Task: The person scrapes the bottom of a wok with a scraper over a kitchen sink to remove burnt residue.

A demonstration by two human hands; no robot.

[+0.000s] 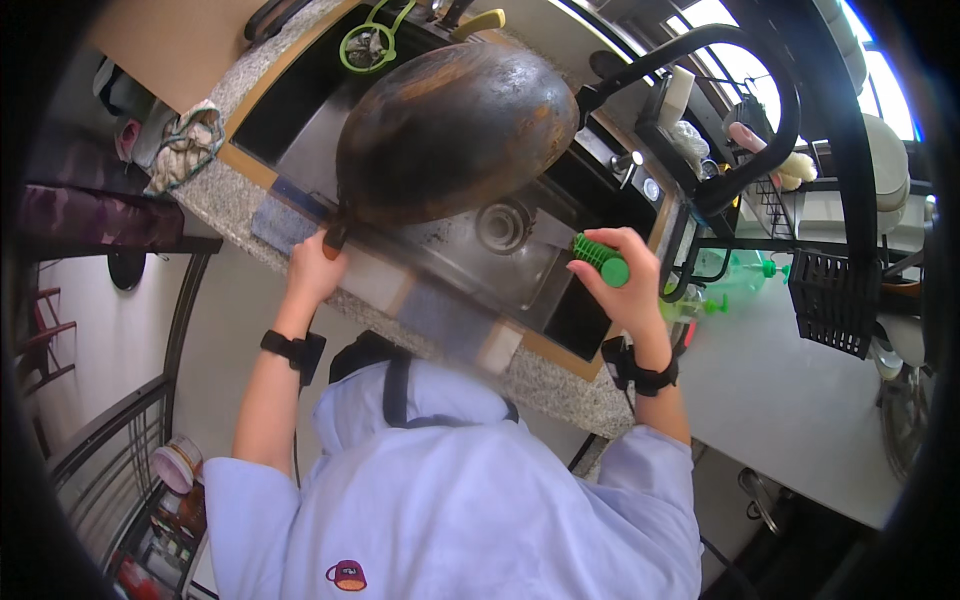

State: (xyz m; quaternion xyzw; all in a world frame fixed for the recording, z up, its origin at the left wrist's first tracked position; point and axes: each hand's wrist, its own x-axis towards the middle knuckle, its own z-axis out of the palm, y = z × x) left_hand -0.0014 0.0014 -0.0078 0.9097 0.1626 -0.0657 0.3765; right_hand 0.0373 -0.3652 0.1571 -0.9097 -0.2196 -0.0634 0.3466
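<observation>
My left hand (311,271) grips the short handle of a dark wok (450,139), holding it tilted over a stainless steel sink (442,259). The wok's rounded, blackened outer side, with rust-brown patches, faces up towards me; its inside is hidden. In my right hand (636,281) is a green plastic scrubbing brush (600,259), held between thumb and fingers above the sink's right part, apart from the wok. A metal drain (501,226) shows below the wok. The black faucet spout (720,31) arches in from the right, its end close to the wok's far rim.
A green-rimmed strainer (367,46) sits at the sink's far left corner. A crumpled cloth (191,142) hangs over the granite counter edge (225,217). Pump bottles (739,270), a black utensil basket (832,315) and a dish rack (772,202) stand to the right.
</observation>
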